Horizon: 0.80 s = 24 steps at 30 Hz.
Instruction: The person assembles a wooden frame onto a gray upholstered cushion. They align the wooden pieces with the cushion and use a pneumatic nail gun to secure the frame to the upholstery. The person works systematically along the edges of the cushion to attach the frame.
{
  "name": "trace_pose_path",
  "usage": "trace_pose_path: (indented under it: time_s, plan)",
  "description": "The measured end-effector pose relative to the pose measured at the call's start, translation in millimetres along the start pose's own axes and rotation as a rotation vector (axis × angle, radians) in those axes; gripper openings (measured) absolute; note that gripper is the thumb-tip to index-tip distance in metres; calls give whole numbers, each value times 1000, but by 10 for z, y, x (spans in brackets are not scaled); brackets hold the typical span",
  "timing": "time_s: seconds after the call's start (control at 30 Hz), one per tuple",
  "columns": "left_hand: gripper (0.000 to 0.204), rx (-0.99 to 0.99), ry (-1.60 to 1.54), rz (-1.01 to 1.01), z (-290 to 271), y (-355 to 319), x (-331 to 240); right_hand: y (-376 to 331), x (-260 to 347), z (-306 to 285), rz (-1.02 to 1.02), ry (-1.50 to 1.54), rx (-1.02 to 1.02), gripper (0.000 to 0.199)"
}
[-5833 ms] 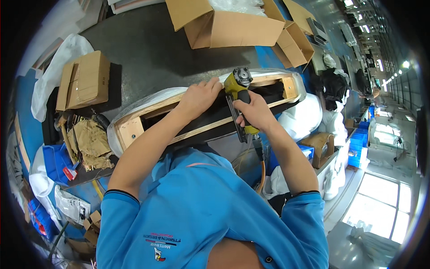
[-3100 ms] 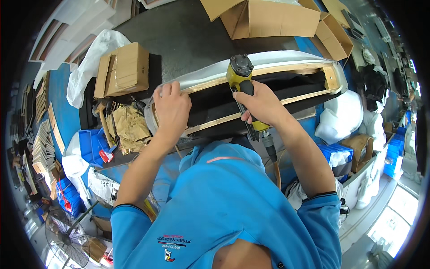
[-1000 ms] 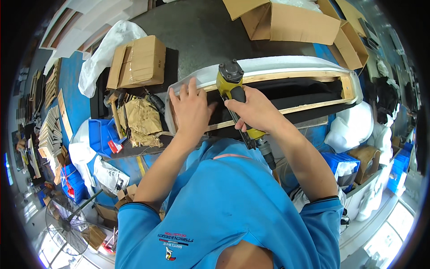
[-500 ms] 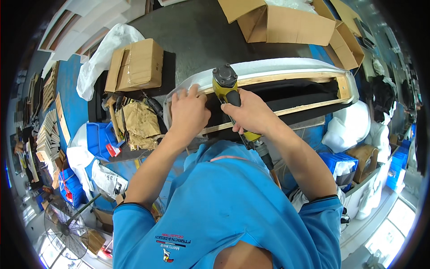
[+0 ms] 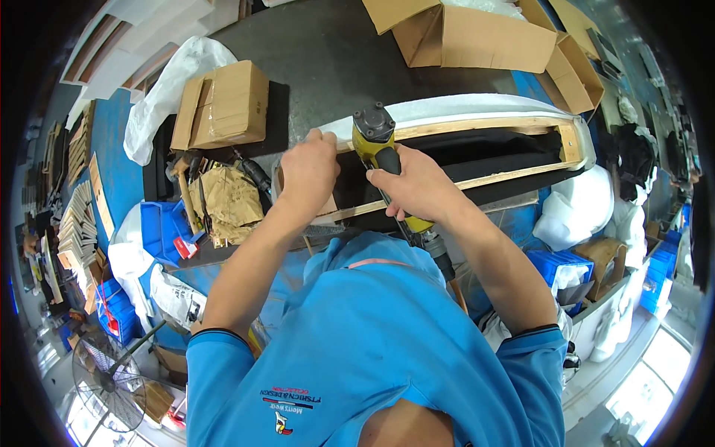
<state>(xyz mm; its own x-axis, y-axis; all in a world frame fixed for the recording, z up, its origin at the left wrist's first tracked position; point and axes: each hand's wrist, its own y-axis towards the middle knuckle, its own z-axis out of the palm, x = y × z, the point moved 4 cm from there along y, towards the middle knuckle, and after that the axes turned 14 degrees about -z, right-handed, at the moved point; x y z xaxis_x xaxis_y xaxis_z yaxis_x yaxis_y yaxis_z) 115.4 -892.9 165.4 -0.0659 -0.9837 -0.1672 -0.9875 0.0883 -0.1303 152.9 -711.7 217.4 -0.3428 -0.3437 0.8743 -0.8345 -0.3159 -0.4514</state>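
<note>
A yellow and black pneumatic staple gun [image 5: 375, 141] is gripped in my right hand [image 5: 417, 182], its dark round head facing up. It stands over the left part of a long wooden frame [image 5: 477, 179] with black fabric [image 5: 477, 153] inside. White padding [image 5: 462, 106] wraps the frame's far side and right end. At the left end, my left hand [image 5: 309, 175] is closed, its fingertips pinching the edge of the padding beside the gun's head. That hand covers the frame's left corner, and the gun's nose is hidden behind its body.
Left of the frame, a cardboard box [image 5: 231, 104] stands on the dark table [image 5: 313, 52], with crumpled brown paper [image 5: 227, 201], a hammer [image 5: 185, 190] and a blue bin [image 5: 165, 232] nearer. An open carton [image 5: 491, 41] sits at the far right. White wrapped bundles [image 5: 577, 208] lie right.
My left hand has gone from fingers spread over the frame's left end to closed at the padding's edge. My right hand and the staple gun have hardly moved.
</note>
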Motion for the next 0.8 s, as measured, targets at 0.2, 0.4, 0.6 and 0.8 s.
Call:
trace_pose_path:
  time_s: [0.2,0.4,0.6,0.8]
  plan:
    - [22,14,-108,9,-58,66,81,85,36,121,-4,79,52,41]
    - [24,81,-263,16,-116,51,209,94,132,402,10,112,-32,41]
    - [29,145,-558,49,-174,-78,341,148,78,533,-56,-161,-108,48]
    - [25,-93,-749,29,67,-212,563,94,266,458,29,-87,-31,54]
